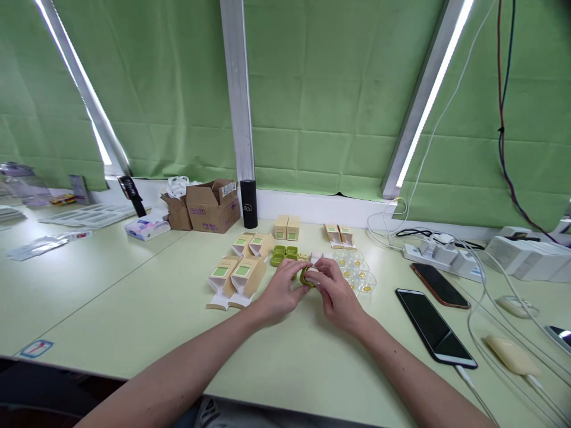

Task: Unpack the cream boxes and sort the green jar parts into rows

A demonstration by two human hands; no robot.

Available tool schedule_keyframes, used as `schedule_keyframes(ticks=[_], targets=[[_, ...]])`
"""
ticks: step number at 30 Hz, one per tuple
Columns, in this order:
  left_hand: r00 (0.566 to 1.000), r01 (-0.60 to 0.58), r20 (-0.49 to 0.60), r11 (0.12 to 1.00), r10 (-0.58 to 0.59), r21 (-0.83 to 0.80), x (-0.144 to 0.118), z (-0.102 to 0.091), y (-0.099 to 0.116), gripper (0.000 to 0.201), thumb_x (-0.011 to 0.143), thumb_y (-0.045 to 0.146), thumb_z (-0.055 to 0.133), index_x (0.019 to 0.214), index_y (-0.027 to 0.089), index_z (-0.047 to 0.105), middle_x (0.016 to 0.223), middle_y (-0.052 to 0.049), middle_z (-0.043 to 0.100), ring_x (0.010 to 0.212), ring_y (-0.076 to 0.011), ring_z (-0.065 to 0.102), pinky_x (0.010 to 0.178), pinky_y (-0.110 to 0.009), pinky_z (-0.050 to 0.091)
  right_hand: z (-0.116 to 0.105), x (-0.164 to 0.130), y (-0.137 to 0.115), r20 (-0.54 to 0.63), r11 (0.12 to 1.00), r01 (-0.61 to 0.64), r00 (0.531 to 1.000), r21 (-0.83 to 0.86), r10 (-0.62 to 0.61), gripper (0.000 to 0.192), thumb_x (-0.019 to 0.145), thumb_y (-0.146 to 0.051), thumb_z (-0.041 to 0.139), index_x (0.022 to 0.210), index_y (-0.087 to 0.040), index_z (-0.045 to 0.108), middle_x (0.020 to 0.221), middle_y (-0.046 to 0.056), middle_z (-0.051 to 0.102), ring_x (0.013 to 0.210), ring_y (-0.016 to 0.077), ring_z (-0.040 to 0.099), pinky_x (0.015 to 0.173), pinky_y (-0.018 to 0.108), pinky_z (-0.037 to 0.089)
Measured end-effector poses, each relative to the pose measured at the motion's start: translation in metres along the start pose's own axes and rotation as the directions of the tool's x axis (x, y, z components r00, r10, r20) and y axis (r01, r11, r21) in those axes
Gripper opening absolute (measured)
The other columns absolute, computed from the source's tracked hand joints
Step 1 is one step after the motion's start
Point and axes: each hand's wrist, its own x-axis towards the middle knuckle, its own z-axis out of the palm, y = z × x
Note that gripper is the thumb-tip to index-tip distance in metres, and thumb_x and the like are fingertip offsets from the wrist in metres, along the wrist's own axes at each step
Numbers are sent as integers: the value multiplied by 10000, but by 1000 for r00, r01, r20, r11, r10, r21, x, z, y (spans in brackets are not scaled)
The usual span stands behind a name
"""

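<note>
My left hand (280,290) and my right hand (337,291) meet over the pale green table (134,297), both pinching a small olive-green ring-shaped piece (307,277). Just left of my hands lie two open tan cartons with green labels (236,279). Behind them are two more open cartons (252,244) and several small green trays (284,254). To the right of my hands sit several clear round cups with yellow centres (357,270).
Two upright small boxes (286,227) and two lying cartons (339,235) stand further back. A black cylinder (248,204) and brown cardboard boxes (209,205) are at the back left. Two phones (435,326) and a power strip with cables (439,252) lie to the right.
</note>
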Motion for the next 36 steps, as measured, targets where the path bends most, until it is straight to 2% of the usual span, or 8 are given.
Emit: schedule_keyframes(ticks=[4,7,12,15,18,23,30,36], targets=[[997,15,-80,995,-7,99,-2,4,-1,433,831,191,778,1234,244,629,1181,-79,614,1131,-263,593,1001,-449,509,1,1,-1,-96,993,-57,993,108,68,463,959,-87,452,1371,-271,556,1340,136,516,1204,258,613,954,452,602],[991,-49,-113,979,72,198,-3,5,-1,417,814,170,794,1181,229,604,1156,-78,620,1101,-266,586,954,-445,514,3,1,-2,-176,971,-157,966,180,189,328,962,-189,555,1286,-242,578,1171,113,638,1077,248,659,868,419,633],[956,-219,-114,915,271,340,-4,9,3,313,854,150,742,1107,202,565,1149,-104,642,1114,-288,535,939,-462,503,9,3,-8,-120,908,-303,930,291,348,248,906,-299,679,1130,-217,612,995,68,696,862,207,700,719,347,654],[950,-252,-80,891,302,377,-5,9,7,318,828,106,721,1084,196,555,1141,-110,637,1115,-297,520,938,-466,500,12,4,-11,-83,880,-341,918,330,387,244,903,-307,687,1115,-213,612,974,59,699,795,188,707,704,339,659],[964,-229,-53,913,262,338,-5,7,10,373,816,132,722,1140,200,550,1144,-112,628,1095,-295,536,923,-462,511,11,3,-10,-105,911,-312,931,272,350,230,919,-290,662,1131,-217,612,1003,70,692,824,197,705,709,347,658],[969,-232,-29,946,245,228,-6,4,7,482,844,81,588,1305,212,534,1275,-134,614,1176,-289,568,940,-449,535,5,1,0,-132,989,-148,980,21,150,264,938,-231,615,1200,-237,589,1157,112,668,1030,261,672,814,424,640],[990,-104,-83,985,116,136,-5,12,4,325,995,258,547,1311,206,601,1233,-127,672,1048,-234,674,864,-376,606,6,-2,5,-106,984,-29,994,-176,10,325,964,-178,568,1283,-238,558,1236,128,673,1183,289,646,955,477,609],[993,-60,-102,997,65,50,-6,15,3,323,1003,305,556,1305,209,622,1243,-129,686,1059,-234,702,868,-374,645,4,-1,2,-84,960,21,995,-280,-46,339,981,-188,560,1320,-200,550,1261,144,673,1186,283,660,926,435,625]])
